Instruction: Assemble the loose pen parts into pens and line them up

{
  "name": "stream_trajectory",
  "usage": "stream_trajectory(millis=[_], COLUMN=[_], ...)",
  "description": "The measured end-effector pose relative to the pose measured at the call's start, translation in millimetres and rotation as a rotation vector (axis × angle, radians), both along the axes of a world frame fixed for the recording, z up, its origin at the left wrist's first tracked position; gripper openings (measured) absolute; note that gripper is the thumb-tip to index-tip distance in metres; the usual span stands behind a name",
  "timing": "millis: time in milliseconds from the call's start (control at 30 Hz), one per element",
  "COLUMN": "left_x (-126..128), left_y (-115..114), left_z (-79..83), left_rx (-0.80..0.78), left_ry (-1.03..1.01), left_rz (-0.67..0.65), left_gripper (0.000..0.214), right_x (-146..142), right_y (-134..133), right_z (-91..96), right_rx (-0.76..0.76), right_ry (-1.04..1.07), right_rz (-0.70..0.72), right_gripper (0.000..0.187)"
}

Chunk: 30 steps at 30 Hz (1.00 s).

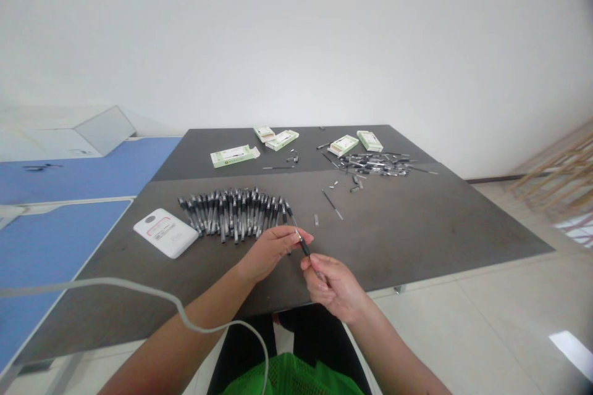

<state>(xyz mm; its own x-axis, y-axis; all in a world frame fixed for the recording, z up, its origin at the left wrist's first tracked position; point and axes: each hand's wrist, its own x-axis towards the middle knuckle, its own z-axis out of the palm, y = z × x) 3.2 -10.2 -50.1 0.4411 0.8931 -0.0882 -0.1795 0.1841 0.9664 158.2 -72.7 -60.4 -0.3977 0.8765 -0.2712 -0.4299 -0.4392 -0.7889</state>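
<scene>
Pen (pixel 302 242) pinched between fingers of left hand (pixel 269 253) and right hand (pixel 333 289), above dark tabletop (pixel 407 228)

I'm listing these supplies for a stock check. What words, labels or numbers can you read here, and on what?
Nothing can be quoted as it reads.
White case: its label is too small to read.
Green-and-white boxes: their print is too small to read.
Pens: no markings are legible.

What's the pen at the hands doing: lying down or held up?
Held up: the black pen is pinched between left hand and right hand, above the table.
</scene>
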Motion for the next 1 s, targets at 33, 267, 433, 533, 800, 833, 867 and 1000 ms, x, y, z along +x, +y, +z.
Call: stream_trajectory(millis=[33, 267, 433, 533, 800, 833, 867, 1000], left_x=[0, 3, 8, 12, 25, 27, 28, 32], left_y=[0, 0, 0, 6, 15, 16, 16, 20], left_z=[-0.4, -3.5, 7.1, 17.3, 26.6, 26.4, 26.1, 24.7], left_rx=[-0.01, -0.017, -0.107, -0.06, -0.086, -0.108, -0.122, -0.085], left_ry=[-0.009, -0.018, -0.142, -0.041, -0.012, -0.023, -0.024, 0.024], left_rz=[0.005, 0.032, -0.026, -0.045, -0.08, -0.09, -0.092, -0.034], left_gripper=[0.027, 0.023, 0.018, 0.02, 0.025, 0.025, 0.024, 0.023], right_x=[-1, -2, 1, -1, 9, 10, 10, 8], right_y=[0, 3, 0, 5, 15, 14, 13, 13], right_z=[-1.2, -4.8, 0.0, 0.7, 2.2, 3.0, 3.7, 2.0], right_rx=[-0.008, 0.069, -0.068, 0.064, 0.074, 0.028, 0.006, 0.107], right_ry=[0.013, -0.136, 0.229, 0.048, 0.087, 0.179, 0.227, -0.008], right_rz=[0.004, -0.227, 0.042, -0.157, -0.142, -0.067, -0.045, -0.331], right_gripper=[0.029, 0.026, 0.025, 0.025, 0.028, 0.029, 0.029, 0.026])
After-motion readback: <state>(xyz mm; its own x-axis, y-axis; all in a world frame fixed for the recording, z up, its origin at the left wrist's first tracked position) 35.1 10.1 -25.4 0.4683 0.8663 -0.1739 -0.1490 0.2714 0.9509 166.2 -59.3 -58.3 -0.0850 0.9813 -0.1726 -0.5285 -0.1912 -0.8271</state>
